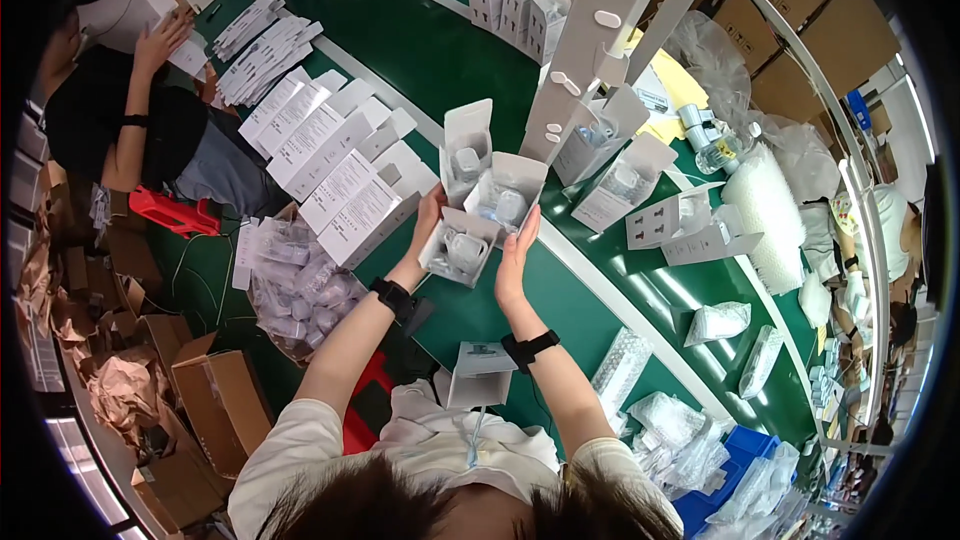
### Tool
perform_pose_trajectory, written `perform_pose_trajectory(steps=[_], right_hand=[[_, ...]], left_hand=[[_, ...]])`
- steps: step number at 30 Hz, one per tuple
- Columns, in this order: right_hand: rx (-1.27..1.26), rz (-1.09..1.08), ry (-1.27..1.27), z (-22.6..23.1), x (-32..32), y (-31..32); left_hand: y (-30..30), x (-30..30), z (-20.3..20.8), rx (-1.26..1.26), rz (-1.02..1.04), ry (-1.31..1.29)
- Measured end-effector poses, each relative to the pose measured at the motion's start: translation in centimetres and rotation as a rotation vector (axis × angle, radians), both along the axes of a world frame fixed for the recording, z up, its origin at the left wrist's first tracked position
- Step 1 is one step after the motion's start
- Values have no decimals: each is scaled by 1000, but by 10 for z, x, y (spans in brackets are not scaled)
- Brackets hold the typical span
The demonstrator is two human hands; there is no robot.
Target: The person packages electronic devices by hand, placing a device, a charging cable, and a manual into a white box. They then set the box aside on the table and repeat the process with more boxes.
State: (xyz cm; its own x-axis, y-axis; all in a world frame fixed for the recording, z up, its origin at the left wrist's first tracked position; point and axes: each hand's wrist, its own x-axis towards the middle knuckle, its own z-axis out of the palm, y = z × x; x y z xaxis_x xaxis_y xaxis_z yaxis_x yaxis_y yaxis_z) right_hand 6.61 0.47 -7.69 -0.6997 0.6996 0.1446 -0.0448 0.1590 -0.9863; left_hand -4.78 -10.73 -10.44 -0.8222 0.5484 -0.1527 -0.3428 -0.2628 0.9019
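Between my two hands stands a cluster of open white boxes: a rear box [466, 148], a right box [512, 180] and a front box [437, 252]. Clear-wrapped pale items show inside them. My left hand [427, 223] presses along the left side of the cluster, partly hidden behind the front box. Flat against the right box lies my right hand [515, 252], its fingers pointing away from me and its thumb at the near side. Together the hands clasp the boxes from both sides. A dark band circles each wrist.
Left of my hands is a row of white boxes [340, 202], above a pile of bagged parts [300, 280]. Open boxes [622, 185] stand right of a pale post [580, 50]. Bubble-wrapped packs [718, 323] and a blue bin [700, 508] are at right. A co-worker [120, 120] sits far left.
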Motion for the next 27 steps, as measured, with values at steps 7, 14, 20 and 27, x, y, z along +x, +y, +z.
perform_pose_trajectory(steps=[7, 14, 20, 27], right_hand=[[-24, -43, 46, 6, -13, -26], [-117, -59, 145, -4, -12, -14], [-141, -115, 166, -4, -10, -30], [-61, -46, 141, 24, 15, -28]], left_hand=[[-14, 1, -31, -89, 168, 101], [5, -16, 33, 84, 103, 289], [7, -2, 2, 43, 100, 301], [-6, 35, 12, 92, 221, 199]])
